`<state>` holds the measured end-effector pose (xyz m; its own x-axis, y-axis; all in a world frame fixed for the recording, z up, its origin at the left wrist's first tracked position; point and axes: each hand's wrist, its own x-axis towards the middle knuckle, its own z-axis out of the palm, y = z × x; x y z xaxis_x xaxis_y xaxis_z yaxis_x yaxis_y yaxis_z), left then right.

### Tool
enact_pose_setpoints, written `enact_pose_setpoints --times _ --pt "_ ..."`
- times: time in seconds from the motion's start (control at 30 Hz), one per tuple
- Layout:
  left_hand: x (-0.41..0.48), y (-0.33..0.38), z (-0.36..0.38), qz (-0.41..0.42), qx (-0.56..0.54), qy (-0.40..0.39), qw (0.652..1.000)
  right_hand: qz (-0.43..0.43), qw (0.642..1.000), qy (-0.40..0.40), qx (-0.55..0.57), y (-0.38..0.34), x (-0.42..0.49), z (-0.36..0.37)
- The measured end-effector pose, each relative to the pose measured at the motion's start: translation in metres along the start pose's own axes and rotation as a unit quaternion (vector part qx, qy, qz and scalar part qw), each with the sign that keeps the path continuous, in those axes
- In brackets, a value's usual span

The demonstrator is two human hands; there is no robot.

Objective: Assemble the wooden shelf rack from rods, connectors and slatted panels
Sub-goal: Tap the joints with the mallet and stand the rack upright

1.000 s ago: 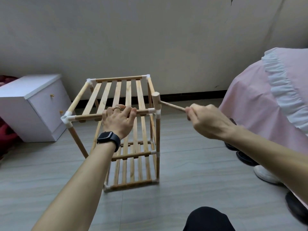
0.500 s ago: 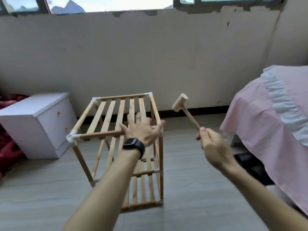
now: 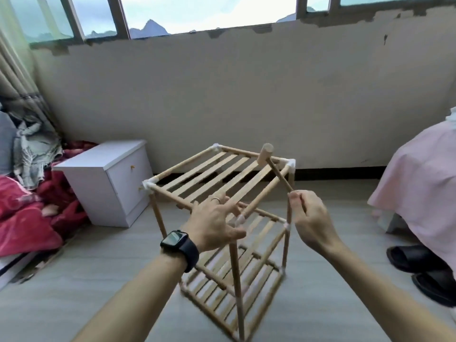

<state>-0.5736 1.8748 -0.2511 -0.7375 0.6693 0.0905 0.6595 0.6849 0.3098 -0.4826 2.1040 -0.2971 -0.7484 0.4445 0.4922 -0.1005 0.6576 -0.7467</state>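
Grey floor (image 3: 74, 280): rack (image 3: 222, 183) upright; left hand (image 3: 214, 223) fingers spread on near corner; right hand (image 3: 311, 222) fingers pinching mallet (image 3: 265, 154) handle.

A home bedroom, this: a white nightstand (image 3: 106, 178) stands against the wall, red bedding (image 3: 27, 218) heaped left of it, a pink-covered bed (image 3: 419, 178) far right, slippers (image 3: 424, 270) beside that bed.

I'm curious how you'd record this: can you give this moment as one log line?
step: tapping rack joints | left hand: on rack top | right hand: holds mallet by handle | rack: upright on floor
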Motion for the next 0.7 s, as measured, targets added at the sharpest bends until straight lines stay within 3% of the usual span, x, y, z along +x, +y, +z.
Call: enact_pose_setpoints --times 0.07,0.17,0.33,0.43,0.6,0.7 --pt "-0.023 -0.024 -0.014 -0.001 0.017 0.007 1.0 -0.059 0.998 0.018 -0.035 -0.006 0.016 0.014" --pt "-0.048 -0.066 -0.024 -0.015 0.174 0.051 0.983 -0.114 0.989 0.013 -0.09 -0.01 0.029 0.032" --pt "-0.06 -0.114 -0.029 -0.127 0.266 0.094 0.951 -0.186 0.976 0.027 -0.112 -0.023 0.007 0.072" --pt "-0.047 -0.105 -0.02 -0.145 0.288 0.102 0.941 -0.171 0.981 0.019 -0.087 -0.045 -0.007 0.086" --pt "-0.012 -0.049 0.01 -0.046 0.189 0.124 0.973 -0.095 0.991 -0.063 0.064 -0.069 -0.009 0.049" --pt "0.007 -0.017 0.027 -0.008 0.161 0.144 0.976 -0.047 0.988 -0.019 0.144 -0.069 -0.002 -0.003"
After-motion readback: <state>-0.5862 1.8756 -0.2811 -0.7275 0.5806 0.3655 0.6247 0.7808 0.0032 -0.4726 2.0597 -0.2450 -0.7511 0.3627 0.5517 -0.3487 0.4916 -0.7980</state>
